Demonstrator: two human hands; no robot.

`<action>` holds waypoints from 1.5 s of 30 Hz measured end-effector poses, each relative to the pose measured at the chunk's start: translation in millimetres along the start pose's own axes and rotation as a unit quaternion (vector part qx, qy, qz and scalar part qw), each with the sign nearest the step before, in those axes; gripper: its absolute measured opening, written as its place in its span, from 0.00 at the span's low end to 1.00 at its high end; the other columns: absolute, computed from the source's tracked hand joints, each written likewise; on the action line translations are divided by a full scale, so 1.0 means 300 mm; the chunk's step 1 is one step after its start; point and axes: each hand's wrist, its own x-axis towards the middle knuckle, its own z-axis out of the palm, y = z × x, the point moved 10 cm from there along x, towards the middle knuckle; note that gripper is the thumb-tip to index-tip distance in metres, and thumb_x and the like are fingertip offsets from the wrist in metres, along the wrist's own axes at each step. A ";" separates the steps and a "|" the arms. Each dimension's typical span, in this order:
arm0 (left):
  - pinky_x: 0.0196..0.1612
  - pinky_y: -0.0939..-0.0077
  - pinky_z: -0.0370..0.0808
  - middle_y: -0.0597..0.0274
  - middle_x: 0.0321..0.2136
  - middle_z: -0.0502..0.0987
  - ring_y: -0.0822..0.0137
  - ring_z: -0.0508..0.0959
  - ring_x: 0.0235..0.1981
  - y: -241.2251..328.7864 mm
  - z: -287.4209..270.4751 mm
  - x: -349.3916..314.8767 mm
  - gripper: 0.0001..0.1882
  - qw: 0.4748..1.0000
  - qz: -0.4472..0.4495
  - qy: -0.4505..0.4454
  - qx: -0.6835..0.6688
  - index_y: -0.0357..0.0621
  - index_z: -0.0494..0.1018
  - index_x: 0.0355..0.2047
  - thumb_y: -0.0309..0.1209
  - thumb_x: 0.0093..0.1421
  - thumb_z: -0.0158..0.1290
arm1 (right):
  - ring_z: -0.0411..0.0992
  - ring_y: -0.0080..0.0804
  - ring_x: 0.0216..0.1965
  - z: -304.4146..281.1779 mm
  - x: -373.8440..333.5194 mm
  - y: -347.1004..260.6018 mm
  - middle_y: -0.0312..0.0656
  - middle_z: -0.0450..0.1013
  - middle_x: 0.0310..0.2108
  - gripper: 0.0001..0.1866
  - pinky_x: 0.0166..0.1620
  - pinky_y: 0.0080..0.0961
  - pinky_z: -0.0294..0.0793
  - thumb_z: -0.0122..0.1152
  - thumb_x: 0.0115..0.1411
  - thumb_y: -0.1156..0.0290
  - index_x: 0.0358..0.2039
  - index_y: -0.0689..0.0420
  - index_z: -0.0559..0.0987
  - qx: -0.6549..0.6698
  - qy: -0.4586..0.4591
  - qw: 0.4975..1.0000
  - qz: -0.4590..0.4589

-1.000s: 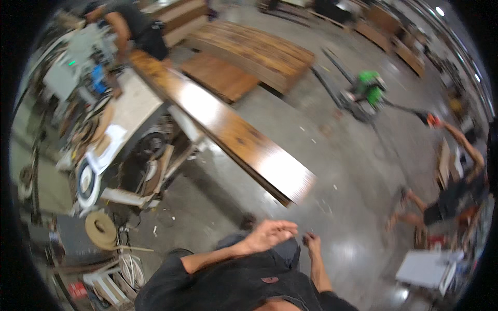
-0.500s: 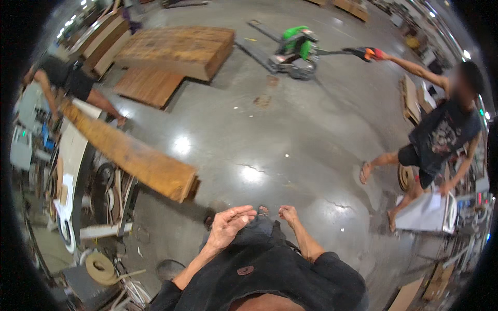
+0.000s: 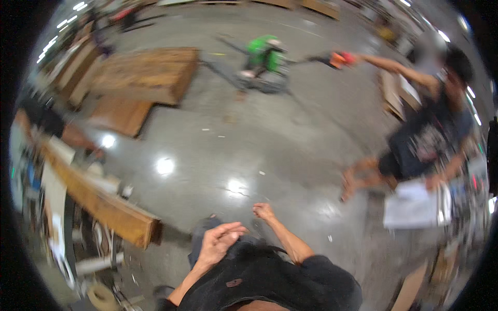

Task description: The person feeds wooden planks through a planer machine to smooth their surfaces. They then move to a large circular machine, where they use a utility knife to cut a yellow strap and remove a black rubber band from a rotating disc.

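Observation:
In front of my body, my left hand (image 3: 220, 242) hangs in the air with its fingers stretched out, holding nothing. My right hand (image 3: 264, 211) is curled into a loose fist a little farther forward, and no object shows in it. Neither hand touches anything. Nearest on my left lies a long, thick wooden plank (image 3: 106, 199), its near end well apart from my left hand. The plank rests on a machine table, beside which another person (image 3: 44, 116) stands at the far end.
A stack of wooden slabs (image 3: 145, 75) sits on the floor at the far left. A green pallet jack (image 3: 264, 62) stands beyond, its handle in the hand of a person (image 3: 423, 137) on the right. By that person is a white-topped surface (image 3: 415, 210). A tape-like roll (image 3: 101, 298) lies lower left.
My view has turned right, so the plank, slabs and pallet jack sit farther left in it. My right hand has come closer to my left. The picture is blurrier.

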 end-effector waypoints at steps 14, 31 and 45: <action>0.58 0.69 0.72 0.52 0.50 0.78 0.65 0.77 0.52 0.483 -0.491 0.423 0.21 0.979 0.138 0.142 -0.055 0.37 0.70 0.57 0.36 0.67 0.52 | 0.73 0.30 0.24 0.284 0.518 -0.724 0.42 0.75 0.24 0.06 0.27 0.26 0.73 0.56 0.59 0.78 0.35 0.64 0.80 -0.182 -0.157 0.971 0.014; 0.53 0.71 0.74 0.50 0.50 0.78 0.64 0.78 0.50 0.732 -1.316 0.713 0.21 0.888 0.195 0.384 -0.163 0.32 0.69 0.57 0.31 0.67 0.51 | 0.67 0.26 0.17 1.206 1.262 -1.306 0.39 0.73 0.20 0.07 0.22 0.21 0.65 0.53 0.55 0.82 0.23 0.62 0.77 -0.296 -0.334 0.895 -0.016; 0.51 0.76 0.74 0.57 0.47 0.79 0.70 0.78 0.47 1.098 -1.957 0.857 0.19 0.831 0.199 0.485 -0.185 0.33 0.70 0.56 0.27 0.66 0.53 | 0.75 0.28 0.32 2.462 1.160 -2.283 0.43 0.78 0.34 0.20 0.38 0.24 0.75 0.62 0.62 0.67 0.51 0.66 0.76 -0.162 -0.551 0.802 -0.165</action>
